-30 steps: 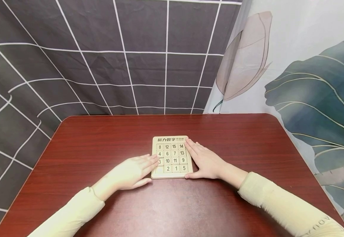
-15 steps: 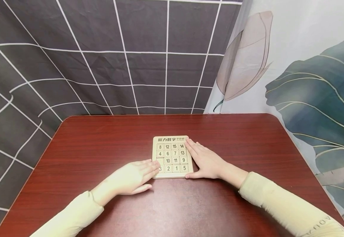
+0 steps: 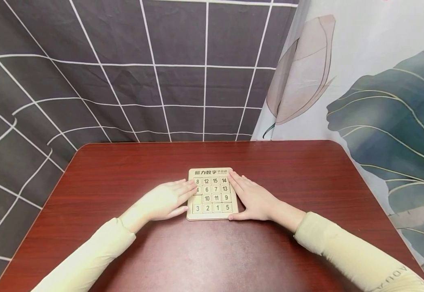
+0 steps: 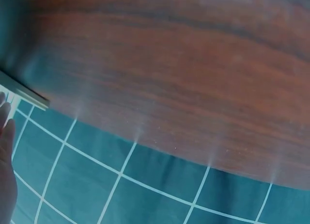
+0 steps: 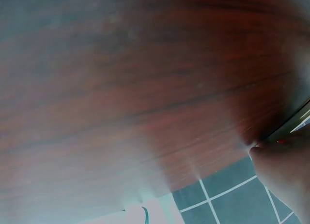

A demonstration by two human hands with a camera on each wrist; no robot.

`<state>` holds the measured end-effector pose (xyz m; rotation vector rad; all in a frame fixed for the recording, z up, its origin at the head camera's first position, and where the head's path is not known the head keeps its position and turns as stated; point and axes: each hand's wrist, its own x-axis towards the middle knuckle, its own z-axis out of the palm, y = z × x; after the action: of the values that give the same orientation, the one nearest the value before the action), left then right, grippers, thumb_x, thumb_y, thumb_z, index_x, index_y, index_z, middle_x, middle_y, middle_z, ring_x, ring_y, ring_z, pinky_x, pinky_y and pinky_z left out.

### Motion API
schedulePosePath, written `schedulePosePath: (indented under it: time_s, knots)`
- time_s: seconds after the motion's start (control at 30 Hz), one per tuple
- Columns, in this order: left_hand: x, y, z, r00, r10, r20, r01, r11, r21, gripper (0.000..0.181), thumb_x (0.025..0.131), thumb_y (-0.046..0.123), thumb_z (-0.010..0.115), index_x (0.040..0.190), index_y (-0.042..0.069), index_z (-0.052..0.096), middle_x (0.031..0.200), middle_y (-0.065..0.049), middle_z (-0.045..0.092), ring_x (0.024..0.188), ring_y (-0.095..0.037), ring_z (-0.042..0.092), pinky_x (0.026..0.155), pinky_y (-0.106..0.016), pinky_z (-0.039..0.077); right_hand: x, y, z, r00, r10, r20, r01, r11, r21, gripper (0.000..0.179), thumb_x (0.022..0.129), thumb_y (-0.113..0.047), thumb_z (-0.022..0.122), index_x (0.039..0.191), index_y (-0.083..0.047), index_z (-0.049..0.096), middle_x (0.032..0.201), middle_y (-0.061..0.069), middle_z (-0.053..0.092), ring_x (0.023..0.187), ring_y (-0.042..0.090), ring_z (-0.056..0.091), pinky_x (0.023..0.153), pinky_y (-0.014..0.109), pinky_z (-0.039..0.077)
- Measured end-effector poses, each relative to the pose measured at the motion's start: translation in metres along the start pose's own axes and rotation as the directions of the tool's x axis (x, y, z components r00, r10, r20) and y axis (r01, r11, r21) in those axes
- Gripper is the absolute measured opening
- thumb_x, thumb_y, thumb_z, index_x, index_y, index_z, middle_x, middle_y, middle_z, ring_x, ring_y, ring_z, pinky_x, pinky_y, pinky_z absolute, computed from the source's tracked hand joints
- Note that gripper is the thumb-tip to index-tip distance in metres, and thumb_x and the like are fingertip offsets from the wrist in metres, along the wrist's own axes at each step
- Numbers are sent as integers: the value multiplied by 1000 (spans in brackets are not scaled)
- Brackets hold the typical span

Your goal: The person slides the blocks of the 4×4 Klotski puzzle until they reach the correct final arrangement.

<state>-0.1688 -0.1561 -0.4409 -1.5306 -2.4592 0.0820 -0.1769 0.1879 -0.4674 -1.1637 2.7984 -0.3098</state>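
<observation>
In the head view a pale number sliding puzzle (image 3: 212, 217) lies flat on the table, its tiles in a square grid. The gap in the grid is at the left column, second row from the bottom, with the 3 tile (image 3: 197, 209) right below it. My left hand (image 3: 167, 198) reaches in from the left, fingers straight, fingertips over the 8 and 4 tiles and partly covering them. Along the puzzle's right side rests my right hand (image 3: 256, 199), fingers extended to the upper corner and thumb at the lower corner. Both wrist views catch only part of each hand beside the puzzle's edge.
A red-brown wooden table (image 3: 212, 259) bears the puzzle near its middle. Behind it and at the left hangs a dark grid-patterned cloth (image 3: 124, 81). A white curtain (image 3: 361, 48) with large leaf prints hangs at the right.
The left hand slid the 3 tile down one row, so the gap moved up. That hand then shifted up to the 8 and 4 tiles. The right hand stayed still.
</observation>
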Motion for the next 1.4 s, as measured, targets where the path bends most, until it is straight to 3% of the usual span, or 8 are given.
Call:
schedulePosePath:
  time_s: [0.33,0.53,0.7,0.93,1.17,1.4]
  knots:
    - [-9,11,9,1000,16,-16,-16,1000,2,59,98,38,73,141,-1,66,147,-16,66,137,-29,65,117,-42,53,1,0,-2,1000,-21,-7,21,1000,-9,120,88,-69,72,165,9,21,177,25,15,164,36,25,133,53,30]
    - [-11,20,7,997,39,-61,-38,999,21,60,96,42,75,136,-1,69,143,-17,69,134,-28,68,116,-41,54,1,-1,-4,1000,-14,1,14,1000,-5,120,88,-69,72,165,8,22,176,25,15,164,36,24,133,53,30]
    - [-10,21,4,997,52,-63,-50,998,31,59,96,44,74,134,0,71,140,-16,71,133,-27,68,115,-40,55,1,-1,-5,1000,-13,5,13,1000,-9,120,88,-69,72,165,9,22,176,25,16,164,36,24,133,53,30]
    - [-3,8,-1,998,50,-35,-49,998,29,58,96,40,74,138,0,68,141,-14,71,133,-27,68,116,-41,54,1,-3,-5,1000,-13,7,13,1000,8,120,88,-67,73,165,8,21,177,25,14,164,35,24,133,53,29]
    - [12,-13,2,998,-49,38,49,999,-7,60,101,39,68,144,-1,63,151,-17,63,141,-31,62,122,-43,48,2,-3,-4,1000,-13,0,13,1000,12,119,88,-66,73,165,9,21,176,26,14,164,36,25,133,54,30]
    - [16,-14,3,996,-47,72,49,999,-17,59,101,39,67,142,-5,64,150,-19,64,139,-32,63,120,-43,50,1,-4,-6,1000,-9,1,9,1000,20,119,88,-66,73,165,9,22,176,26,14,164,37,25,132,54,30]
